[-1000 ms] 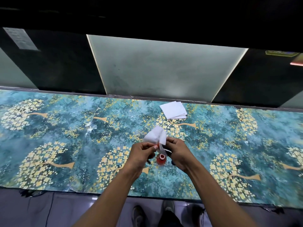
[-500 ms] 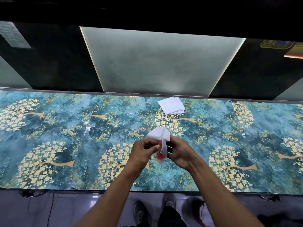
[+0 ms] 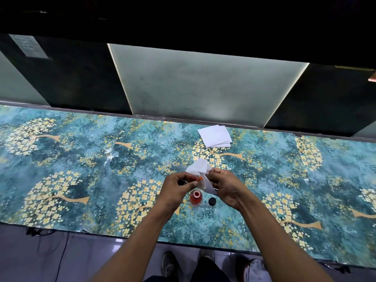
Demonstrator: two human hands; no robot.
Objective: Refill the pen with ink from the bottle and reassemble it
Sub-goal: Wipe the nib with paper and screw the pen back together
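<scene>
An uncapped bottle of red ink point(image 3: 196, 197) stands on the patterned table cover, its black cap point(image 3: 212, 201) lying just to its right. Above them my left hand point(image 3: 177, 188) pinches a small pen part with an orange-red tip point(image 3: 199, 178). My right hand point(image 3: 227, 186) holds a crumpled white tissue point(image 3: 200, 169) against that tip. The rest of the pen is hidden by my fingers and the tissue.
A small stack of white paper squares point(image 3: 215, 136) lies at the back of the table near the dark wall panels. The teal and gold cover point(image 3: 81, 163) spans the whole table. My feet show below the front edge.
Both hands have lifted and shifted slightly away, uncovering the ink bottle and its cap. The tissue stays wrapped at the pen tip.
</scene>
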